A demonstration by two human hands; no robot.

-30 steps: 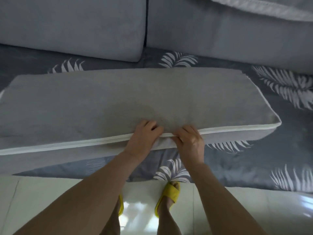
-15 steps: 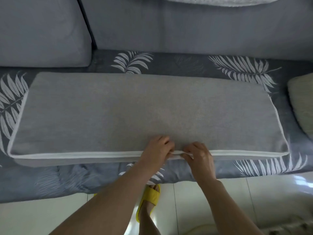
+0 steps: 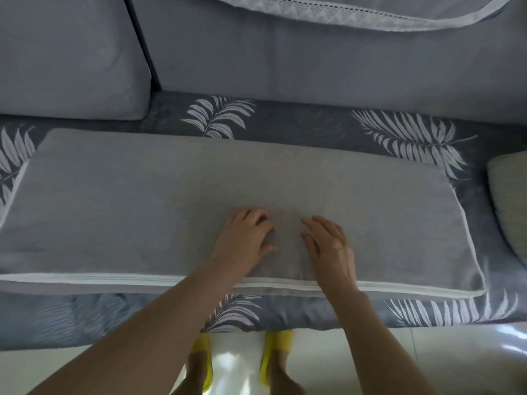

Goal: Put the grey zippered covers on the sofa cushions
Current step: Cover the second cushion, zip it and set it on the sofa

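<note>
Closest to the camera is the shiny pale tiled floor [image 3: 427, 366]. The person's two feet stand on it in bright yellow slippers [image 3: 278, 352].

Just past the feet is the front of the sofa seat. It is covered with a dark blue-grey sheet with white leaf prints [image 3: 313, 315].

On that sheet lies the long flat sofa cushion in its grey zippered cover [image 3: 128, 209]. It lies flat and runs from left to right across most of the seat. A thin white strip [image 3: 114, 279] runs along its near edge and up both short ends.

Both bare arms reach over the near edge. Both hands are on top of the cushion, near the middle, with a small gap between them.

The left hand [image 3: 243, 243] rests palm down on the grey cloth. Its fingers are bent a little and the tips touch the cloth, with the thumb out to the side. It is not holding anything.

The right hand [image 3: 332, 249] is spread wide with its fingers nearly straight. It is palm down, on or just over the cloth, and I cannot tell if it presses. It holds nothing too.

At the far right edge, beside the cushion, a bit of a soft beige pillow [image 3: 510, 201] shows.

Behind the seat stand two big plain blue-grey back cushions, one on the left [image 3: 65, 58] and a wider one on the right [image 3: 313, 61]. A grey cloth with a white lace edge [image 3: 370, 15] hangs over the top of the wider one.
</note>
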